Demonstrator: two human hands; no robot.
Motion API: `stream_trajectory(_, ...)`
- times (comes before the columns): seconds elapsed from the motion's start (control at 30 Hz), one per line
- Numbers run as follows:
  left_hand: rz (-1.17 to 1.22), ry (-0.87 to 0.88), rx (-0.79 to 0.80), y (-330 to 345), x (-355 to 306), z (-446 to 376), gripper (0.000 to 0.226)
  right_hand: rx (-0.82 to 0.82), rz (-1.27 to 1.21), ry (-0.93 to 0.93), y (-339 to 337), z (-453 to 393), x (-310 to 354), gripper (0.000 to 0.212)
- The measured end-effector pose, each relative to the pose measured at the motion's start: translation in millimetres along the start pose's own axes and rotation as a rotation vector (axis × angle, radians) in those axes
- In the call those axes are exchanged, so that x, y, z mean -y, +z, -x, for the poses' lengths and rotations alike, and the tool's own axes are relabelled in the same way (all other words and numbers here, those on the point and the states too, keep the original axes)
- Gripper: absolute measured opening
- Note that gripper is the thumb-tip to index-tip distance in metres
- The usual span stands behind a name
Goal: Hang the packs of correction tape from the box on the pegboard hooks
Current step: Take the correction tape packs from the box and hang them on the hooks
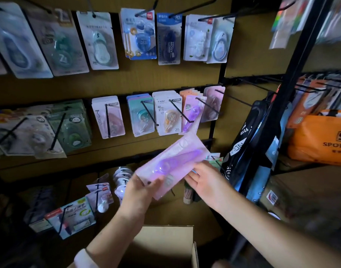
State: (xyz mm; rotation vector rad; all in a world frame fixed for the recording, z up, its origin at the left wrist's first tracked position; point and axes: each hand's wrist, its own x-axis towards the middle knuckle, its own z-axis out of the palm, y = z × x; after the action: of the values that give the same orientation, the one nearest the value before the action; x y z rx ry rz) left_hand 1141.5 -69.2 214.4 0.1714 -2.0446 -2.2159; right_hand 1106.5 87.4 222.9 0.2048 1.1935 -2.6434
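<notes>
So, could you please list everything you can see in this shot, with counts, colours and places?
purple pack: one, pink-purple, held below the middle row.
hanging packs: many, mixed colours, three pegboard rows.
matching purple packs: a few, middle row, right.
box: one, brown, bottom centre.
orange bag: one, right shelf.
dark bags: a few, black-blue, right rack.
left hand: gripping the pack's lower end.
right hand: at the pack's right edge.
</notes>
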Motion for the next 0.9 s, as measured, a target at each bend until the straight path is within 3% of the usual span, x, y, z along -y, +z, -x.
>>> stream_trajectory(0.17, 0.045, 0.077, -0.117, -26.2, -9.3, -12.0, 0.024, -0.018, 0.106, 0.001, -18.6, 8.2, 25.5, 0.021)
stream_trajectory(0.27, 0.052, 0.118, -0.108, -28.2, -15.4, -13.8, 0.019, 0.013, 0.393, -0.014, -26.4, 11.4, 30.1, 0.027)
stream_trajectory(0.37, -0.009, 0.153, -0.077, -23.3, -14.1, -13.1, 0.015, 0.143, 0.690, -0.077, -32.6, 19.9, 36.7, 0.022)
stream_trajectory(0.53, -0.053, 0.162, -0.008, -4.2, -6.4, -6.8, 0.007, 0.362, 1.099, -0.018, -38.3, 30.6, 28.5, 0.015)
stream_trajectory(0.63, -0.022, 0.153, 0.048, 10.0, -5.0, -2.0, 0.009, 0.426, 1.337, -0.066, -42.4, 29.5, 20.0, 0.028)
stream_trajectory(0.7, 0.006, 0.132, 0.051, 15.6, -5.1, -2.2, 0.019, 0.367, 1.280, -0.128, -46.7, 26.5, 20.4, 0.025)
stream_trajectory(0.77, -0.001, 0.086, 0.070, 16.4, -4.6, -4.7, 0.032, 0.208, 1.063, -0.195, -52.6, 20.9, 27.1, 0.021)
stream_trajectory(0.9, -0.235, 0.045, 0.164, 3.2, 7.6, -12.9, 0.042, -0.088, 0.718, -0.301, -66.6, 3.6, 54.8, 0.021)
